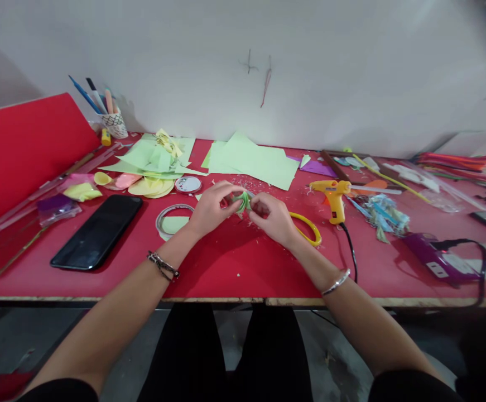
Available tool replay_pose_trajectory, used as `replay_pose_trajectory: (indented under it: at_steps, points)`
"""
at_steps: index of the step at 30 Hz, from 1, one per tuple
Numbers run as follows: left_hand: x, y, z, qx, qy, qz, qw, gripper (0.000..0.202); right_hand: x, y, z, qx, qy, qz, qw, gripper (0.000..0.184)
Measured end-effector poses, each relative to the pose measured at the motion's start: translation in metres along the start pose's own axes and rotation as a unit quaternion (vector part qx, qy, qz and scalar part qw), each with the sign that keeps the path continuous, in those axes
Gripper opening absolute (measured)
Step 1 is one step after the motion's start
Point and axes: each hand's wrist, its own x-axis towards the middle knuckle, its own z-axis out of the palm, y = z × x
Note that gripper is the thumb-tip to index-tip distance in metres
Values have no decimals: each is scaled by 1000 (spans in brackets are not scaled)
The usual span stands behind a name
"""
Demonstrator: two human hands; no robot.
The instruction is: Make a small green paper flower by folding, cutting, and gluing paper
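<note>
Over the middle of the red table, my left hand [215,209] and my right hand [274,218] pinch a small piece of folded green paper [243,202] from its two sides. The paper fans out in pleats between the fingertips. Fingers of both hands cover part of it. Yellow-handled scissors [309,229] lie beside my right hand, partly hidden under it. A roll of tape [159,222] rests left of my left hand, with a pale green scrap inside its ring.
Green paper sheets [255,159] lie at the back. A yellow glue gun [333,198] with a black cord stands to the right, near a purple power box [435,259]. A black phone [98,231] lies left, below a pen cup [115,123]. The table's front edge [234,300] is close to my lap.
</note>
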Motion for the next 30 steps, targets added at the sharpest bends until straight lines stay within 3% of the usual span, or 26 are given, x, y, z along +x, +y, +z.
replay_pose_trajectory:
  at_steps: [5,14,21,30]
  points:
    - [-1,-1,1,-3,-17,-33,999,23,0,0,0,-1,-2,-5,1000,6]
    - [0,-3,1,36,-13,-8,999,19,0,1,0,-2,-4,-12,1000,8]
    - [1,-2,-2,30,-20,-19,999,26,2,1,-2,-11,37,-20,999,9]
    - [1,-2,-3,15,-22,-2,1000,23,2,2,-2,6,8,-27,1000,10]
